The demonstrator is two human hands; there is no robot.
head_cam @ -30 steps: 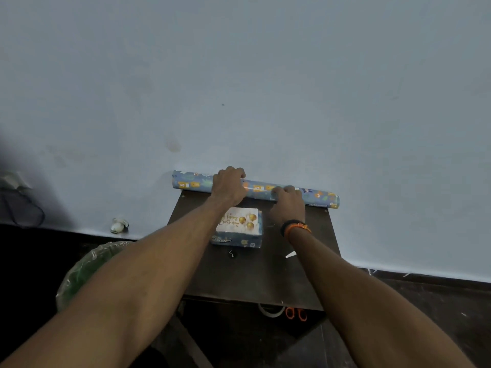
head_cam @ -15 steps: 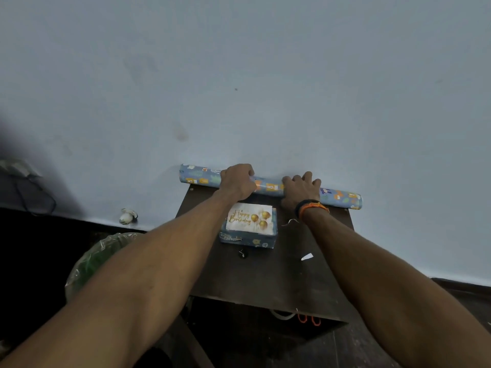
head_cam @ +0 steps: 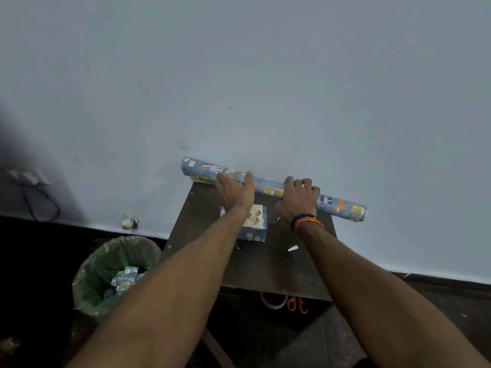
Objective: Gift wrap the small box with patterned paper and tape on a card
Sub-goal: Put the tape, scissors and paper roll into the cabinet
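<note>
A roll of patterned wrapping paper (head_cam: 273, 189) lies along the far edge of the small dark bench (head_cam: 265, 264), against the pale wall (head_cam: 239, 75), with both ends reaching past the bench's sides. The right hand (head_cam: 299, 200) grips the roll from above, fingers curled over its top; how far the thumb goes round underneath is hidden. The left hand (head_cam: 235, 191) rests on the roll with fingers mostly straight and the index finger stretched along the paper, so it looks relaxed rather than clenched, though its palm side cannot be seen. A dark and orange band (head_cam: 307, 221) sits on the right wrist.

The small box (head_cam: 255, 225), already in blue patterned paper, stands on the bench just in front of the roll, between the two forearms. The left forearm covers most of its left half, so only part of the white card (head_cam: 256, 216) with gold balloons on top shows; its lettering is hidden.

A small white scrap (head_cam: 293, 248) lies on the bench to the right of the box. Below the bench's near edge, orange scissor handles (head_cam: 297, 305) and a pale ring (head_cam: 273, 301), possibly tape, are half cut off by the benchtop. A green-lined bin (head_cam: 106, 272) on the floor to the left holds crumpled patterned scraps. A small white object (head_cam: 129, 221) near the wall is too blurred to identify.
</note>
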